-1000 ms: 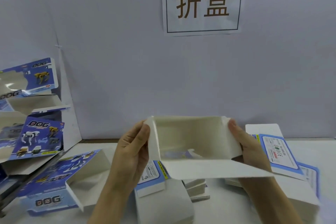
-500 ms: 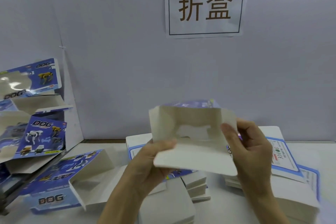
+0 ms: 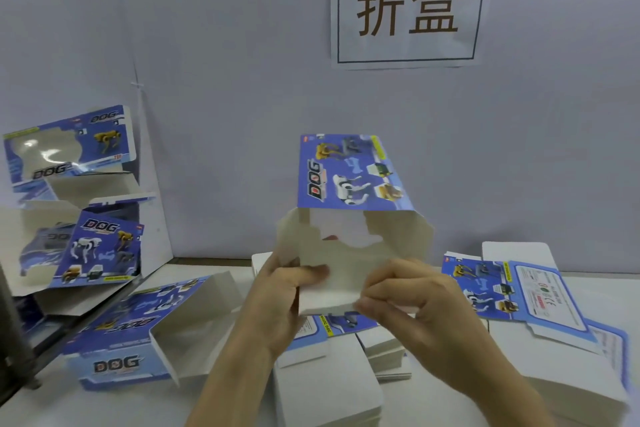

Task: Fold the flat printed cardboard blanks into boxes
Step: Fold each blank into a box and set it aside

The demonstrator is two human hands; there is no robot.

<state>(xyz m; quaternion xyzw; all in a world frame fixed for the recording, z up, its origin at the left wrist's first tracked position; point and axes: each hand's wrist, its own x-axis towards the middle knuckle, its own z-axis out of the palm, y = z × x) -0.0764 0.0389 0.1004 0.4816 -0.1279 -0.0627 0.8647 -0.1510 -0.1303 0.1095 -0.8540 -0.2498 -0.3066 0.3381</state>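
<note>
I hold a half-formed blue "DOG" box point(image 3: 349, 184) up in front of me, its printed top face tilted away and its white open end toward me. My left hand point(image 3: 280, 298) grips the box's lower left edge, thumb pressed on the white end flap point(image 3: 332, 291). My right hand point(image 3: 412, 302) pinches the flap's lower right corner. Stacks of flat blanks point(image 3: 325, 392) lie on the table below my hands, and more flat blanks point(image 3: 540, 298) lie to the right.
Folded boxes pile up at the left: two stacked against the wall point(image 3: 100, 246) and one lying open-ended on the table point(image 3: 138, 333). A paper sign point(image 3: 408, 7) hangs on the grey wall. A dark stand point(image 3: 10, 340) occupies the far left edge.
The box has tipped so its printed face now shows on top. Both hands moved from the box's sides to the lower end flap, which is folded up against the opening.
</note>
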